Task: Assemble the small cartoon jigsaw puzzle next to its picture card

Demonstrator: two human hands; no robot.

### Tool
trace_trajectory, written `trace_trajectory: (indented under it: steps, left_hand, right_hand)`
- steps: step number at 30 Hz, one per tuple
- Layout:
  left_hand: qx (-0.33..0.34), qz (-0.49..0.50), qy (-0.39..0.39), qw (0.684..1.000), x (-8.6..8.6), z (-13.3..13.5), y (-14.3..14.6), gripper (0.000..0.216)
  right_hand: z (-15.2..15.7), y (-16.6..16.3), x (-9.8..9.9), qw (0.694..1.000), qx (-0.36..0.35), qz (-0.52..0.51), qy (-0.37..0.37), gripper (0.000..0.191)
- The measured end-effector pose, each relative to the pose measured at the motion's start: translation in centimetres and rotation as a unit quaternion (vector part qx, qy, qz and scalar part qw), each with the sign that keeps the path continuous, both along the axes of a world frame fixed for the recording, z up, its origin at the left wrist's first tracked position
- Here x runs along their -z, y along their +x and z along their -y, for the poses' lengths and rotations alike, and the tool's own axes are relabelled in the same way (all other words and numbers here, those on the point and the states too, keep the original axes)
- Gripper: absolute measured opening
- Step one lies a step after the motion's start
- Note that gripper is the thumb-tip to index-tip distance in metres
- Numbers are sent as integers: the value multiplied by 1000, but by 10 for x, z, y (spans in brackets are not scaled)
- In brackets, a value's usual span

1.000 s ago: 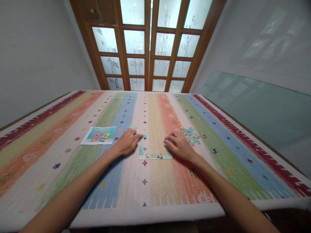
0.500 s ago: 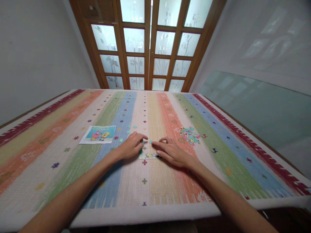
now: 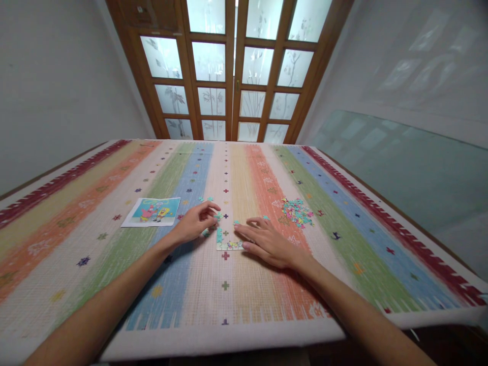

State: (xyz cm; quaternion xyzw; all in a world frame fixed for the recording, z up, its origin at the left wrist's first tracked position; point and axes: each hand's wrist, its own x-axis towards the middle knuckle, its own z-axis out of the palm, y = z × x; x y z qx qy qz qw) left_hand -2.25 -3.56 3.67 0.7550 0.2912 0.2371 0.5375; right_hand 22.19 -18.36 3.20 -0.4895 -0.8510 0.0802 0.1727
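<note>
A partly assembled jigsaw [image 3: 224, 242], an L-shaped strip of joined pieces, lies on the striped tablecloth [image 3: 244, 295]. My left hand [image 3: 195, 224] hovers just left of its upright edge, thumb and forefinger pinched on a small teal puzzle piece [image 3: 218, 216]. My right hand [image 3: 265, 240] rests flat with fingers spread over the strip's right part, hiding it. A loose teal piece [image 3: 236, 222] lies by my right forefinger tip.
A pile of several loose pieces [image 3: 297, 211] sits right of my right hand. A cartoon reference picture [image 3: 152, 212] lies to the left, with a few stray pieces [image 3: 206, 199] beyond my left hand. A wooden glazed door [image 3: 232, 71] stands behind the table.
My left hand has drawn back a little to the left, pinching a teal piece. My right hand, which moved left onto the strip, now lies flatter on it.
</note>
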Motion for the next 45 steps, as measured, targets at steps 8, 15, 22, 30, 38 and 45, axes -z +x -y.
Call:
trace_trajectory:
  steps: [8,15,22,30,38,45]
  left_hand:
    - [-30,-51,-48,997,0,-4,-6,26]
    - [-22,-65,37,997,-2,-3,-6,24]
    - [-6,-98,135,986,2,1,-3,23]
    - [-14,-117,234,965,7,2,-2,19]
    - [2,-121,300,946,6,4,0,15]
    - [11,-141,333,932,7,3,-1,19]
  right_hand:
    - [-2,10,-9,999,20,-17,31,30]
    - [-6,21,-2,989,98,-14,110,27]
    - [-14,14,9,976,174,-13,129,21]
    - [-19,16,19,979,166,-44,113,15]
    - [-20,17,19,980,159,-78,89,13]
    - [-19,14,16,979,166,-50,107,14]
